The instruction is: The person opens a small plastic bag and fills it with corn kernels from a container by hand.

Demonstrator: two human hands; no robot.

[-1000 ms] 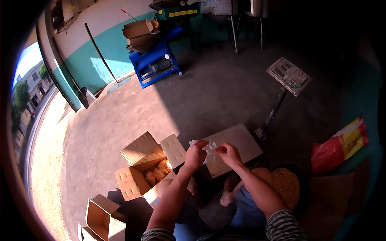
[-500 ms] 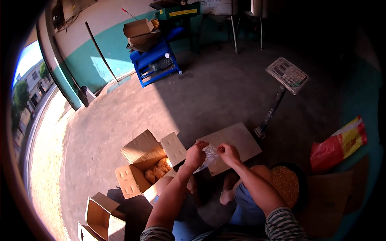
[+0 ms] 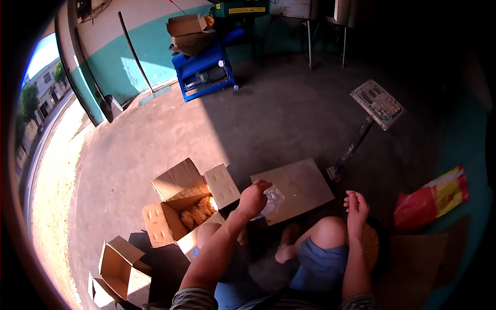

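Left hand (image 3: 253,199) pinched on bag (image 3: 274,200) | right hand (image 3: 357,211) half-curled, I see nothing held | likely light, limp, slippery; pinch its edge

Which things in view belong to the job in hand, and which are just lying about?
Likely the job's:
clear bag, in the left hand
platform scale
open box with orange-brown contents
dark tub by the right hand

Likely just lying about:
red and yellow sack
blue machine
second open carton
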